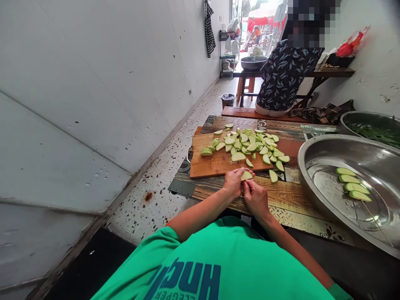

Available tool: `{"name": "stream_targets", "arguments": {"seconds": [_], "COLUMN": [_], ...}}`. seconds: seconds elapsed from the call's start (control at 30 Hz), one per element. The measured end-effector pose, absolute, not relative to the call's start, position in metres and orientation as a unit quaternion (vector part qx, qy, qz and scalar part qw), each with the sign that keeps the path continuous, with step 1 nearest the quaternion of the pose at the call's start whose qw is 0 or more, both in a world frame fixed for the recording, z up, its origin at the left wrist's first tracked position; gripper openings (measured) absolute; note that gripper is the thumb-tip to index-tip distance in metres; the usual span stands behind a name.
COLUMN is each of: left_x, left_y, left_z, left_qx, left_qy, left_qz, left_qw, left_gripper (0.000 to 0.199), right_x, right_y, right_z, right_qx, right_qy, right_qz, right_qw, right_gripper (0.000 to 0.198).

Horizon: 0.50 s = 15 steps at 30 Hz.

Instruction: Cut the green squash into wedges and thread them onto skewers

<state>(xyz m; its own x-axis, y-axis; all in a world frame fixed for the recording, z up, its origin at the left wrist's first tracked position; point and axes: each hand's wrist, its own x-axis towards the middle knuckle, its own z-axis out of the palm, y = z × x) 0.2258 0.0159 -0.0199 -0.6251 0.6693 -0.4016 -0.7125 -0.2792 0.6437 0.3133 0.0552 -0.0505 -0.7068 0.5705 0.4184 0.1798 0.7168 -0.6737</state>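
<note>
My left hand point(233, 184) is closed on a half-round zucchini slice point(246, 175), pale inside with a green rim. My right hand point(257, 200) is pinched just below that slice, close to the left fingers; whatever it holds is hidden. Beyond both hands, a wooden cutting board point(206, 166) carries a heap of cut zucchini slices point(238, 156), some spilling off its right side onto the table. A skewer point(376, 221) threaded with several zucchini slices point(349, 179) lies in the large metal basin at the right.
The metal basin point(308, 179) covers the right end of the patterned table point(287, 193). Behind it stands another basin point(343, 118) with green leaves. A person in a dark patterned shirt point(281, 79) sits on a bench point(237, 111) ahead. A white wall point(93, 83) runs along the left.
</note>
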Motion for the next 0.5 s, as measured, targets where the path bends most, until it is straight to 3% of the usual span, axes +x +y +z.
{"name": "stream_targets", "arguments": {"seconds": [0.23,0.37,0.5], "left_x": [0.190,0.168,0.169], "left_y": [0.013,0.015,0.016], "left_z": [-0.005,0.008,0.011], "left_qx": [-0.044,-0.025,-0.002], "left_qy": [0.426,0.431,0.438], "left_qz": [0.811,0.811,0.810], "left_qw": [0.398,0.394,0.390], "left_gripper": [0.028,0.016,0.018], "right_x": [0.322,0.325,0.325], "right_y": [0.065,0.062,0.057], "right_z": [-0.044,-0.040,-0.040], "right_qx": [-0.181,-0.144,-0.138], "right_qy": [-0.860,-0.866,-0.867], "right_qz": [0.352,0.363,0.353], "right_qw": [0.322,0.312,0.323], "right_gripper": [0.027,0.026,0.026]}}
